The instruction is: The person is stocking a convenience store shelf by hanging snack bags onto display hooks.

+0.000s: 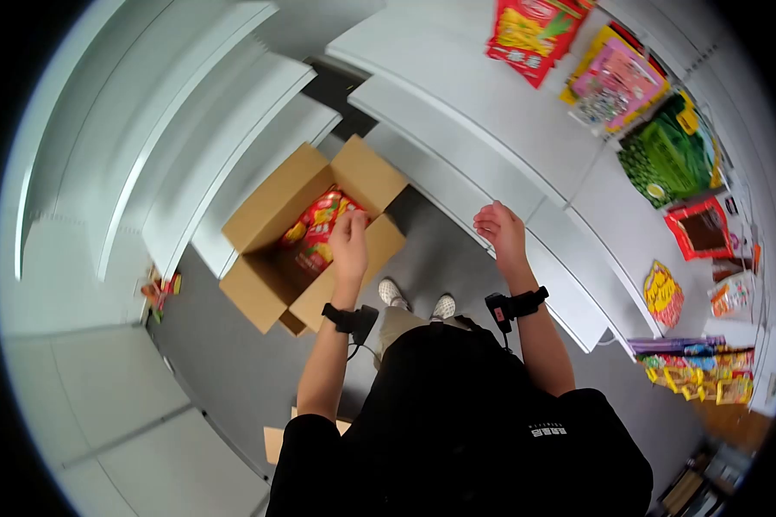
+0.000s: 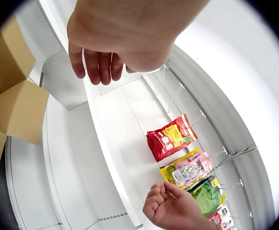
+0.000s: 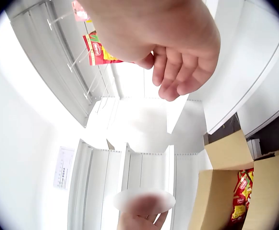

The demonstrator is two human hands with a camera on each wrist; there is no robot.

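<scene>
An open cardboard box point(image 1: 267, 215) stands on the grey floor and holds red snack bags point(image 1: 319, 228). My left hand point(image 1: 350, 226) hovers above the box's right side. Its fingers point(image 2: 98, 64) hang loosely in the left wrist view and hold nothing. My right hand point(image 1: 494, 226) is raised in front of the white shelf edge point(image 1: 457, 129). Loosely curled, its fingers point(image 3: 175, 79) are empty too. The box point(image 3: 223, 191) and its red bags point(image 3: 240, 194) show low in the right wrist view.
White shelves curve round both sides. On the right shelves lie a red bag point(image 1: 530, 30), a pink and yellow bag point(image 1: 616, 77), a green bag point(image 1: 668, 155) and several smaller packs below them. My shoes point(image 1: 414, 302) stand beside the box.
</scene>
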